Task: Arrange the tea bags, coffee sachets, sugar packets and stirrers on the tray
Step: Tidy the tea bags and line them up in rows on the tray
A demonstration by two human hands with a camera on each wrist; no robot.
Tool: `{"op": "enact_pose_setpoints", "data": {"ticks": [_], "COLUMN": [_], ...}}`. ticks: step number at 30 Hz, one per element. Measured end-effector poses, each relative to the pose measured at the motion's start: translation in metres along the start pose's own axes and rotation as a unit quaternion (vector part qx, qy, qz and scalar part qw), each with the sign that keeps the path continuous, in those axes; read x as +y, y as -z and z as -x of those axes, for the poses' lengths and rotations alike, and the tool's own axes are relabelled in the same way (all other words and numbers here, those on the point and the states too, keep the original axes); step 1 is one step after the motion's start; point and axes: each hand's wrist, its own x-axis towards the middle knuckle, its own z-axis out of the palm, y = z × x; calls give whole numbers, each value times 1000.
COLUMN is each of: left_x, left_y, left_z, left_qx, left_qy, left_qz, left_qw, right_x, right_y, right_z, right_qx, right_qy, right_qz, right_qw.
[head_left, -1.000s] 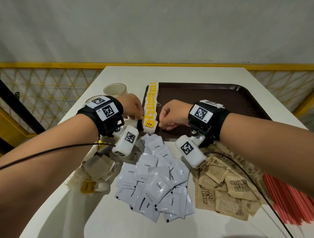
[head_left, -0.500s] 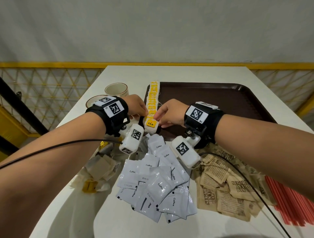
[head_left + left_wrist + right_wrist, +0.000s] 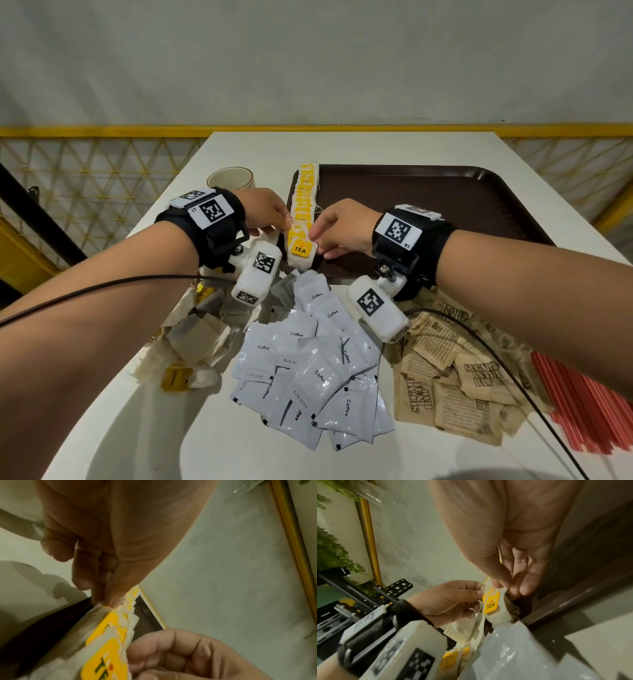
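A: While both hands sit at the tray's left edge, where's the tea?
B: Row of tea bags point(image 3: 303, 212) runs along the left rim of the brown tray point(image 3: 445, 205), yellow tags up. Left hand point(image 3: 265, 212) pinches the row's left side near its near end; right hand point(image 3: 342, 229) pinches it from the right, fingers curled on the bags.
A: Rest of the stock?
B: All on the desk point(image 3: 342, 147), near side of the tray: loose tea bags point(image 3: 191, 342) left, coffee sachets point(image 3: 308, 370) middle, sugar packets point(image 3: 455, 377) right, red stirrers point(image 3: 582, 411) at the far right edge.
A: Room?
B: Tray's bare right of the row. A cup point(image 3: 230, 178) stands just left of the tray, behind the left wrist.
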Motion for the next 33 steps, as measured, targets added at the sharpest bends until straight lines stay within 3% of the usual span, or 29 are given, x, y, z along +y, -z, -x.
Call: {"op": "enact_pose_setpoints", "data": {"ticks": [8,12,17,23,33], "left_x": [9,8,2,2,8], "left_y": [1,-3,2,8,7], "left_z": [-4,-6,-5,9,15], "left_qx": [44,46,94,-13,-11], "left_qy": [-36,-36,-13,-3,-6], "left_qz": [-2,25,63,11,-9], "left_qw": [998,998,994,1000,1000], "right_x": [6,7,1,0,-3], "right_y": [-7,-7,-7,-11,-13], "right_z": [0,-3,-4,-2,-4], "right_qx": [22,17,17,15,3], "right_qy": [6,19,26,15,-6], "right_qz": [-24,-11,-4,-6,-30], "right_qw": [999,1000,1000,1000,1000]}}
